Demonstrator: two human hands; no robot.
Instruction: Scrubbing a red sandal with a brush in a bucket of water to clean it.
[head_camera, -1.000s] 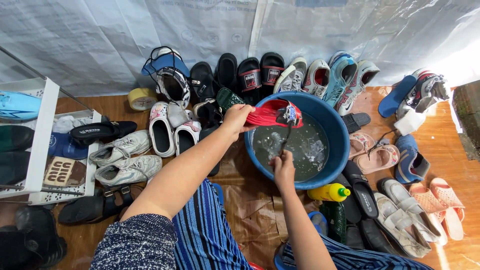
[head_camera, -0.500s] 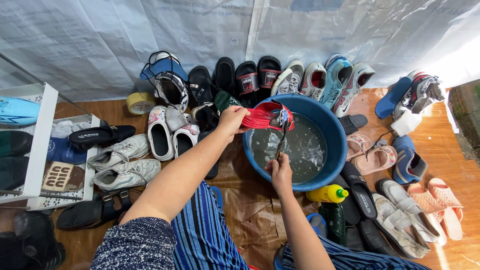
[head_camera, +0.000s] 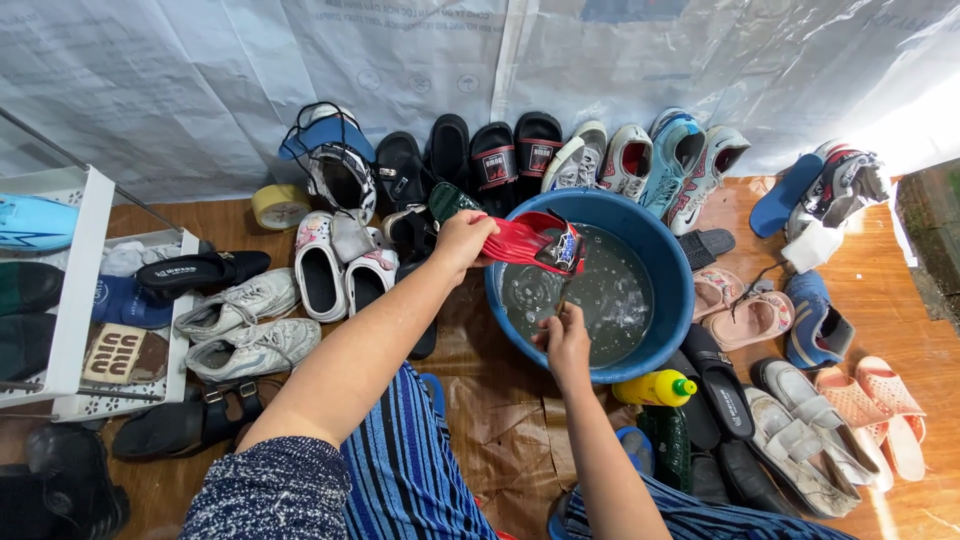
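Observation:
My left hand (head_camera: 462, 240) grips a red and black sandal (head_camera: 535, 243) and holds it over the left rim of a blue basin (head_camera: 672, 262) filled with dark water. Lower down, at the basin's near edge, my right hand (head_camera: 566, 338) is closed around a thin brush handle (head_camera: 565, 293) whose upper end reaches the sandal's underside. Water in the basin shows ripples and small bubbles.
Many shoes, sandals and slippers ring the basin along a plastic sheet wall. A white shoe rack (head_camera: 75, 290) stands at the left. A yellow bottle (head_camera: 655, 387) lies just below the basin. A roll of tape (head_camera: 279, 205) rests on the wooden floor.
My view has shifted slightly. The sandal stays above the basin's left rim, and my right hand remains at the near edge with the brush against the sandal.

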